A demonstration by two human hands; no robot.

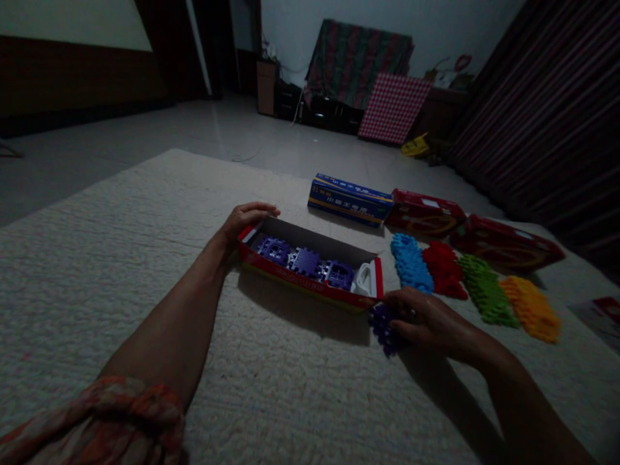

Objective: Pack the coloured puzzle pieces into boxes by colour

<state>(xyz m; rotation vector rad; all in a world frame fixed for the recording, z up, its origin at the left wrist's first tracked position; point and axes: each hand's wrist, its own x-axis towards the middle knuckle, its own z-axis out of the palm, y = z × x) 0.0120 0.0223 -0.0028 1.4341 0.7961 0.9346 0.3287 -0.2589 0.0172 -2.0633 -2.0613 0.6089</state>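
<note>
An open red box (310, 284) lies lengthwise in front of me, with several purple interlocking toy blocks (307, 261) in a row inside. A white coiled cord (364, 279) sits at the box's right end. My left hand (249, 219) grips the left end, its fingers reaching over the far corner. Just outside the right end, my right hand (421, 320) is closed on another purple interlocking block (384, 329), held between thumb and fingers. The hand covers part of that block.
Beyond my right hand lie rows of blue (411, 263), red (444, 270), green (487, 290) and orange blocks (531, 308). A blue box (349, 200) and two dark red boxes (426, 213) stand behind them on the pale quilted mat (145, 258).
</note>
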